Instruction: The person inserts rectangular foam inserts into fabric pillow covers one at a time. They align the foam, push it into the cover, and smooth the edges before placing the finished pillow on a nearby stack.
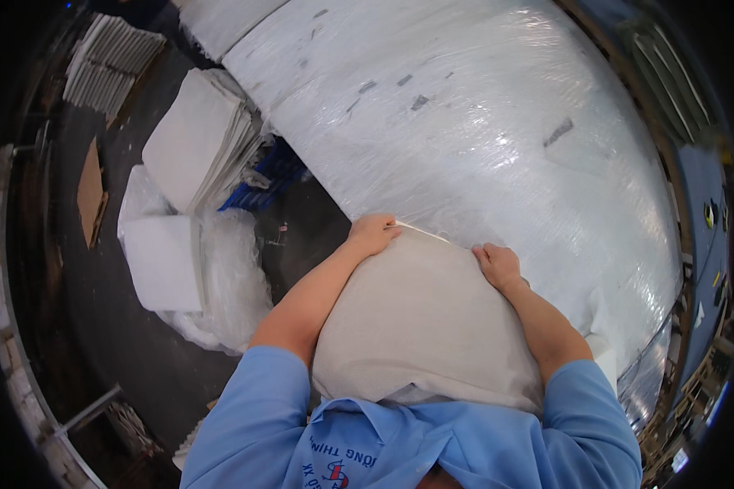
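Spanning the space before the blue shirt (465,444), the beige fabric piece (424,318) is gripped along its far edge: one corner is pinched by the left hand (374,235), the other clasped by the right hand (499,266). Just beyond, a broad plastic-wrapped stack (481,122) is seen; white sheets (189,147) are piled leftward.

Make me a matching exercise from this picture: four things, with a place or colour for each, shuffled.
1. left hand
2. right hand
3. cloth-covered piece
4. flat board

A. brown, at the picture's left side
B. at the cloth-covered piece's far-right corner
C. beige, in front of the person
D. at the cloth-covered piece's far-left corner

Pairs: 1-D, 2-B, 3-C, 4-A
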`<act>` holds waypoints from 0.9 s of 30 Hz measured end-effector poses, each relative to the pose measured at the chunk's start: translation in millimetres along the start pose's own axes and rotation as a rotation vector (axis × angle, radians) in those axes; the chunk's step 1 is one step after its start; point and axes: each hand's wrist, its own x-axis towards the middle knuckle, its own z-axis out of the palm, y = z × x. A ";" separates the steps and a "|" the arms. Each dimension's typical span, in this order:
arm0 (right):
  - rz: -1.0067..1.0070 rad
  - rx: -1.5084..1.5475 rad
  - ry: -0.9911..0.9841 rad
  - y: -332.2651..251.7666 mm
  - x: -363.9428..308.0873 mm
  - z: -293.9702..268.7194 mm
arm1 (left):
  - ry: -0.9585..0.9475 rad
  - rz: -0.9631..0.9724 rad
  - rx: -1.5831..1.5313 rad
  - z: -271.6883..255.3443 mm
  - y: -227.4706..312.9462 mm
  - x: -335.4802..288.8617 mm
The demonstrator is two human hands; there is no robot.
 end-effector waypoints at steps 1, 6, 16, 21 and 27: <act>-0.009 -0.033 0.055 5.5 2.7 6.2 | -0.009 -0.006 -0.007 3.9 3.4 4.3; -0.033 -0.084 0.139 6.2 13.6 13.1 | -0.021 -0.046 -0.025 1.8 5.3 6.6; -0.117 -0.049 0.138 31.1 -78.3 -48.3 | 0.483 -0.010 -0.662 -52.4 -34.7 -126.6; 0.589 0.806 -0.420 93.4 -216.2 -92.0 | 0.340 0.421 -1.019 -40.4 22.4 -262.6; 0.246 1.493 -0.328 75.8 -264.1 -80.1 | 0.740 0.525 -1.127 -16.6 53.5 -230.4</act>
